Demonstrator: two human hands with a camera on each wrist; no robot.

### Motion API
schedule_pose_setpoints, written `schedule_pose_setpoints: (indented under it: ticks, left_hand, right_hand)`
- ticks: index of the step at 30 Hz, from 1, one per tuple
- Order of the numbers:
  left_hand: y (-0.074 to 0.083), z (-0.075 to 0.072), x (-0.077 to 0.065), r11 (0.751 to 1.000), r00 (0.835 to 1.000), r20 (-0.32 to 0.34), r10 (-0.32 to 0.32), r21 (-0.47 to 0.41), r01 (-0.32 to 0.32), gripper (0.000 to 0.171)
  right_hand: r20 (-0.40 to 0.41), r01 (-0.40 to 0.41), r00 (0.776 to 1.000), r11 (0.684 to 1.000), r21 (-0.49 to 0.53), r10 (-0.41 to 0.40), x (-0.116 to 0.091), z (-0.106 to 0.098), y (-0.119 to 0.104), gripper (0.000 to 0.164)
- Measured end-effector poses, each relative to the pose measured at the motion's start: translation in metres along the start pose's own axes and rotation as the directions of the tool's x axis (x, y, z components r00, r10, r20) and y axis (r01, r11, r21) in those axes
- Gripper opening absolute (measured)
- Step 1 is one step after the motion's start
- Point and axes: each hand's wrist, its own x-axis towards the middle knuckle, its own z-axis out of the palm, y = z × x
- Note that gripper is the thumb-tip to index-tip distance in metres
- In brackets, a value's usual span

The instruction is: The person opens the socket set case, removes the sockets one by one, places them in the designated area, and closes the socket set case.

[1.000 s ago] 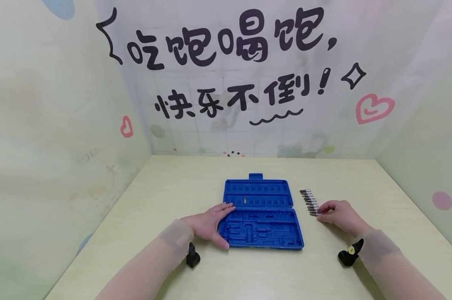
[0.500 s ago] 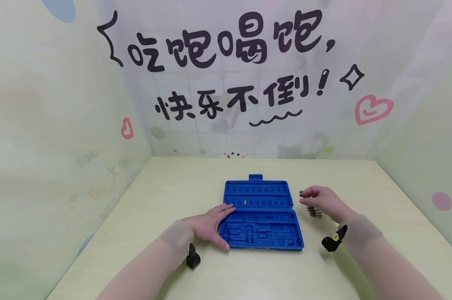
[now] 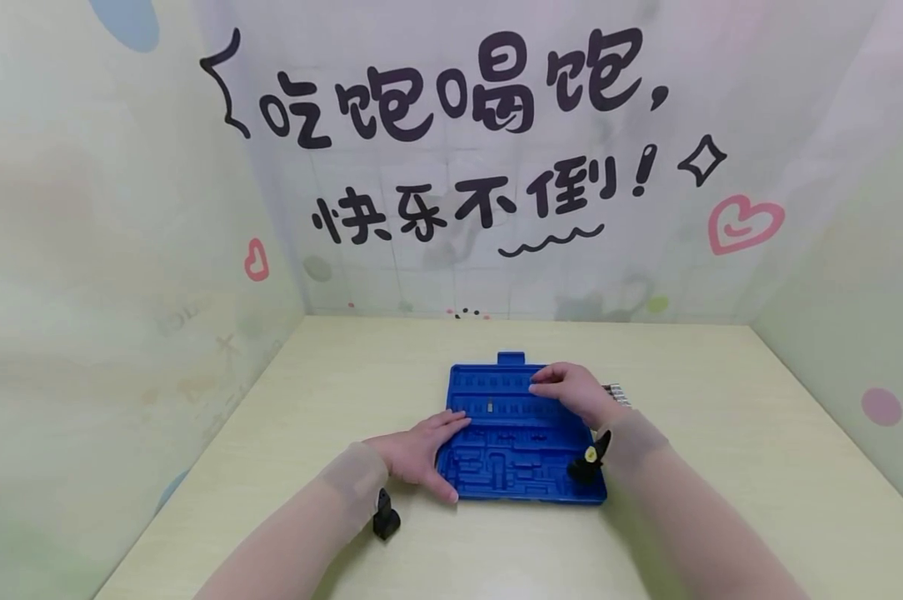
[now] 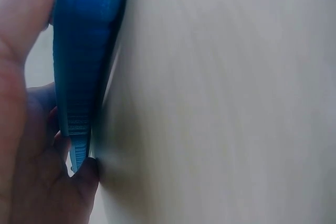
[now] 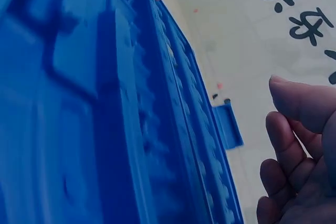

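Observation:
An unfolded blue plastic case (image 3: 526, 475) lies on the table, its moulded slots facing up. My left hand (image 3: 414, 450) rests against its left side with the fingers spread, the thumb at the front corner and the fingertips near the hinge. In the left wrist view the thumb and fingers touch the blue case side (image 4: 84, 61). My right hand (image 3: 575, 392) is over the right part of the lid (image 3: 470, 383), thumb and forefinger close together; I cannot tell whether a small piece is between them. One small metal bit (image 3: 490, 407) sits in a lid slot.
Several small metal bits (image 3: 616, 393) lie in a row right of the case, partly hidden by my right hand and wrist. A blue latch tab (image 3: 511, 358) sticks out from the lid's far edge. Printed cloth walls (image 3: 451, 275) enclose the table at the back and sides.
My right hand has moved from the near end of the bit row to its far end, then left over the lid. My left hand has stayed at the case's left side.

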Motion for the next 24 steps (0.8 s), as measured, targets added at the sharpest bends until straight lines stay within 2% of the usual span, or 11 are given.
schedule_pose_setpoints:
  ticks: [6, 12, 15, 17, 21, 24]
  left_hand:
    - [0.001, -0.001, -0.001, 1.0, 1.0, 0.007, -0.016, 0.001, 0.016, 0.114]
    - [-0.001, 0.0, 0.001, 1.0, 1.0, 0.011, -0.013, 0.005, 0.013, 0.115]
    - [-0.002, 0.001, 0.001, 1.0, 1.0, 0.013, -0.007, 0.005, 0.007, 0.115]
    - [-0.003, 0.001, 0.001, 1.0, 1.0, 0.012, -0.001, 0.008, 0.001, 0.114]
    - [-0.003, 0.001, 0.001, 1.0, 1.0, 0.01, 0.003, 0.013, -0.003, 0.114]
    - [-0.003, 0.001, 0.002, 1.0, 1.0, 0.013, 0.004, 0.017, -0.004, 0.114]
  right_hand:
    - [-0.015, -0.008, 1.0, 0.999, 0.05, 0.009, 0.01, 0.031, -0.008, 0.028]
    - [-0.01, -0.049, 0.999, 0.997, 0.065, 0.05, 0.014, 0.056, -0.005, 0.029]
    - [-0.024, -0.078, 0.997, 0.997, 0.011, 0.078, 0.014, 0.063, -0.003, 0.027]
    - [-0.044, -0.09, 0.995, 0.994, -0.061, 0.087, 0.014, 0.066, -0.003, 0.025]
    - [-0.073, -0.118, 0.992, 0.973, -0.2, 0.105, 0.013, 0.068, -0.006, 0.022]
    - [-0.089, -0.164, 0.985, 0.954, -0.249, 0.146, 0.011, 0.07, -0.009, 0.02]
